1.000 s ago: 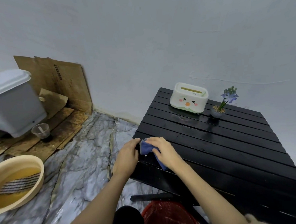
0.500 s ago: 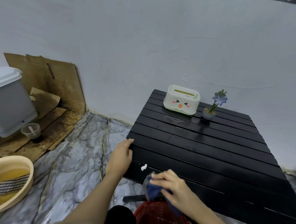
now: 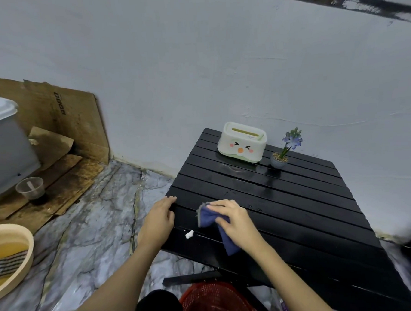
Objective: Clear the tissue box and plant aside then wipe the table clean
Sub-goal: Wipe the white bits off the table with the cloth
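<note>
— Head view: where was the cloth?
— On the near-left part of the table, bunched under the right hand, fingers pinching it. It looked soft and limp; best gripped in a wad.
— And the left hand?
— Flat on the table's edge, holding nothing. A white scrap lay between them; tissue box and plant stood at the far side.

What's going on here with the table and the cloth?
A person is wiping a black slatted table. The right hand presses a blue cloth on the near left part, while the left hand rests on the table's edge. A small white scrap lies beside the cloth. The tissue box and potted plant sit at the far edge.
</note>
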Demonstrator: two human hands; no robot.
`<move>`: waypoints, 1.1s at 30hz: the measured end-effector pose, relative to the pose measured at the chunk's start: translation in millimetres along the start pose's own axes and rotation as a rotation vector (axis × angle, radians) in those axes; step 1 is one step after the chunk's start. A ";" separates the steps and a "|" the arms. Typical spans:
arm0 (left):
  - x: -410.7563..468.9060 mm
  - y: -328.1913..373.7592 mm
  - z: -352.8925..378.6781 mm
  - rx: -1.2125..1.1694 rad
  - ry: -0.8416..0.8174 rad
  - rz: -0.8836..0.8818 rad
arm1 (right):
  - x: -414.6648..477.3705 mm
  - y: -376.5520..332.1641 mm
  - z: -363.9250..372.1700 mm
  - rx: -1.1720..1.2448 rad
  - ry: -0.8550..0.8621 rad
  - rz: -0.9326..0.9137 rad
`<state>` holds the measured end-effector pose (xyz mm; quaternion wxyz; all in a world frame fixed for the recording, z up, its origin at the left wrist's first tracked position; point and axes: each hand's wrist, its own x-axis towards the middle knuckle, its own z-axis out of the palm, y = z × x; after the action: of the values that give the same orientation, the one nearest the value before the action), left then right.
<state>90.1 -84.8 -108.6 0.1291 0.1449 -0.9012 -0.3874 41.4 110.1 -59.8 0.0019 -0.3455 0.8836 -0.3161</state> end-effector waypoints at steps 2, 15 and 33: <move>0.8 -0.8 -0.3 -0.002 -0.006 0.000 | 13.8 -2.1 18.6 -0.027 -0.027 -0.012; 1.8 -3.3 2.0 0.024 -0.025 0.024 | -37.5 -8.0 25.8 -0.126 -0.175 -0.261; 2.8 -6.5 5.8 0.051 -0.029 0.045 | -115.7 116.0 -75.9 -0.231 0.327 0.659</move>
<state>86.5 -86.3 -116.9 0.1211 0.1222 -0.9157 -0.3631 42.0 288.3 -88.9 -0.0764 0.0138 0.9657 -0.2476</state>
